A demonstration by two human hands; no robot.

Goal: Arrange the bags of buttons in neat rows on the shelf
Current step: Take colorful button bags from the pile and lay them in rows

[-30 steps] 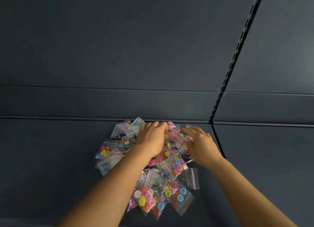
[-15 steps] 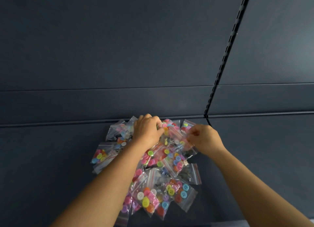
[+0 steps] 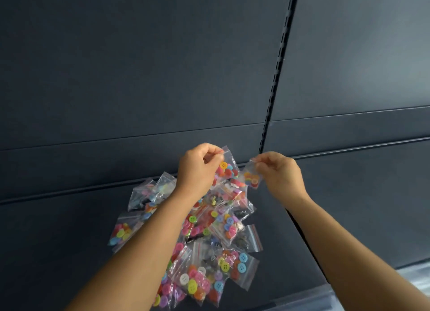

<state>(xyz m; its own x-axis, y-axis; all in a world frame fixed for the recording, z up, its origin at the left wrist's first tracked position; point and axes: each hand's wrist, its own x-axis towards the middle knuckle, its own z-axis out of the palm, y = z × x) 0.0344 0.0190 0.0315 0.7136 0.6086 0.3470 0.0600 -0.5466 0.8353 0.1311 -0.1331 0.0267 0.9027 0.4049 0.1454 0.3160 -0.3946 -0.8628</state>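
Observation:
A heap of several clear zip bags of coloured buttons (image 3: pixel 197 241) lies on the dark shelf (image 3: pixel 58 241). My left hand (image 3: pixel 197 169) pinches the top of one bag of buttons (image 3: pixel 226 169) and holds it lifted above the back of the heap. My right hand (image 3: pixel 277 173) pinches the top corner of a smaller bag of buttons (image 3: pixel 251 179), which hangs beside the first. The two lifted bags are close together, just in front of the shelf's back wall.
The dark back panel (image 3: pixel 139 66) rises behind the shelf, with a slotted upright rail (image 3: pixel 279 66) at centre right. Bare shelf surface lies left and right of the heap. The shelf's pale front edge (image 3: pixel 349 294) shows at lower right.
Both hands have risen from the heap, each lifting one bag of buttons by its top. The view has tilted, so the heap sits lower in frame.

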